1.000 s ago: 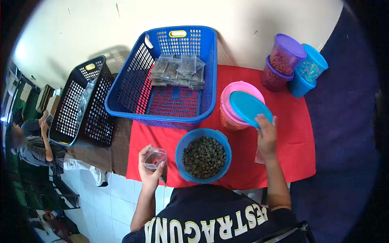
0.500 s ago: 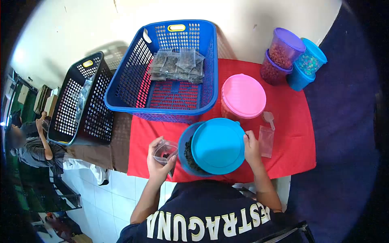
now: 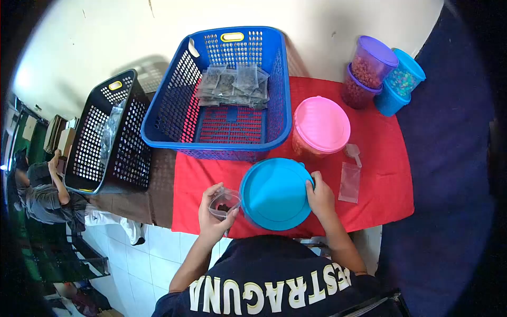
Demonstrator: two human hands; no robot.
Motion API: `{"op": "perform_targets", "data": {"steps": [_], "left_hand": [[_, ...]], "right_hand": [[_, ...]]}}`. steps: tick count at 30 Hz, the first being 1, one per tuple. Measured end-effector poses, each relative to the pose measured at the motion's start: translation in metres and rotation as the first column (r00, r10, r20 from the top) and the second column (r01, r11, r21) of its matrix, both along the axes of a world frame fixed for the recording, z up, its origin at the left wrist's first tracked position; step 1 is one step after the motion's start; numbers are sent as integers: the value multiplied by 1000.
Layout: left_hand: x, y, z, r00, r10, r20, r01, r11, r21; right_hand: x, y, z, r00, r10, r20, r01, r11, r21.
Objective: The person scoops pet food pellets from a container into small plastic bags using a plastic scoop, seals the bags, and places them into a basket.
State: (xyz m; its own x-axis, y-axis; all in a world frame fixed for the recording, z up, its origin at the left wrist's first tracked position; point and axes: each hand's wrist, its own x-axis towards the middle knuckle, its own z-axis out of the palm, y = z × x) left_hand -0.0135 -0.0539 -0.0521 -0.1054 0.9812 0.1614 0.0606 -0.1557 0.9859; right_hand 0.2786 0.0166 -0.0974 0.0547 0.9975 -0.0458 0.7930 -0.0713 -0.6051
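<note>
My left hand [image 3: 209,217] is closed around a clear plastic pouch [image 3: 224,196], whose mouth gapes open and shows something dark inside. Just right of it, a round blue lid [image 3: 275,194] lies over a tub and hides the tub's contents. My right hand [image 3: 322,198] grips the lid at its right rim, thumb on top. A pink-lidded tub [image 3: 322,124] stands behind the blue lid. To the right lie a small clear scoop [image 3: 354,153] and a flat clear pouch [image 3: 349,183] on the red cloth [image 3: 388,182].
A blue basket [image 3: 214,143] at the back holds several filled pouches [image 3: 232,87]. Left of it stands a black basket [image 3: 138,142] with clear plastic inside. Stacked purple tubs [image 3: 369,66] and blue tubs [image 3: 402,82] fill the back right corner. Another person [image 3: 47,187] is at far left.
The blue lid has shifted left over the tub, covering the opening and the dark green contents that showed before. My left hand with the pouch has moved slightly right.
</note>
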Motion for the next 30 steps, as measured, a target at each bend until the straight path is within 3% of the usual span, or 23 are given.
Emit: {"op": "perform_targets", "data": {"steps": [6,14,16,17,19,20,21,22,23,25,27,29,30], "left_hand": [[4,-3,5,1000,7,25,-7,1000,8],[11,-7,3,1000,-17,9,17,1000,21],[20,-7,12,960,-133,247,112,989,97],[27,-5,16,961,-126,244,104,989,101],[45,-5,26,850,-317,421,186,928,322],[48,-6,29,835,-384,395,279,913,299],[54,-5,28,836,-380,396,274,914,298],[63,-4,25,822,-428,375,301,886,352],[70,-2,24,808,-474,350,326,855,404],[77,-2,29,827,-488,280,335,827,451],[79,-3,36,922,-312,230,234,921,312],[79,-5,36,921,-260,289,155,928,339],[72,-6,33,962,-218,166,169,949,265]], "right_hand": [[-7,1,-1,999,34,1,-34,993,110],[-8,10,6,998,58,19,-58,998,35],[-5,5,13,987,124,101,-154,906,394],[-6,1,19,986,131,99,-160,903,398],[-17,-15,35,823,497,-273,-369,835,408],[-25,-23,43,822,499,-275,-371,835,406],[-36,-31,52,587,607,-536,-490,793,361],[-39,-35,56,282,606,-744,-603,715,353],[-37,-37,55,278,609,-743,-609,710,354],[-33,-39,49,293,503,-813,-845,534,26],[-27,-43,48,303,436,-848,-842,539,-23],[-24,-43,49,511,482,-712,-676,737,13],[-23,-42,50,508,486,-712,-677,735,19]]}}
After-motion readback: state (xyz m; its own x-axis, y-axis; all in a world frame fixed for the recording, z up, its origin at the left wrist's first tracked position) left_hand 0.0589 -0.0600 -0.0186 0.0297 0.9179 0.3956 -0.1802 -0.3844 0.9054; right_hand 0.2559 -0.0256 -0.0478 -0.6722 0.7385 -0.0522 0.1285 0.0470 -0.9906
